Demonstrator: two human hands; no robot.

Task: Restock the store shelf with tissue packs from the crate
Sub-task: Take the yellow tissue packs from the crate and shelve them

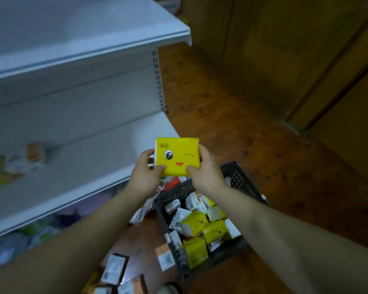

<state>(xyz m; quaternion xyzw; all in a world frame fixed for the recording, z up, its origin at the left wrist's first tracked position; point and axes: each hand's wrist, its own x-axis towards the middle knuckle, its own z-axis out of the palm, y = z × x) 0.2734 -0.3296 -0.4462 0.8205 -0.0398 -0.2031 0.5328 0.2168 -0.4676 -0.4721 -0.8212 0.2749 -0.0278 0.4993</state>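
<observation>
Tissue pack (176, 155), yellow, gripped at its sides by left hand (145, 172) and right hand (204, 168), over the crate (238, 172), just off the shelf (94, 158) edge. I count few shelved packs (34, 154), blurred. Many crate packs (212, 230) remain, plus loose packs (115, 266) underfoot. Shelf path looks clear to me.

One wide-angle view, worn on the head, looks forward and steeply down. The left hand (144, 173) and right hand (206, 169) holding a yellow tissue pack (176, 158) sit close at centre; the shelf (72, 49) runs along the left, the crate (240, 177) on the floor (221, 102) lies near, below.
</observation>
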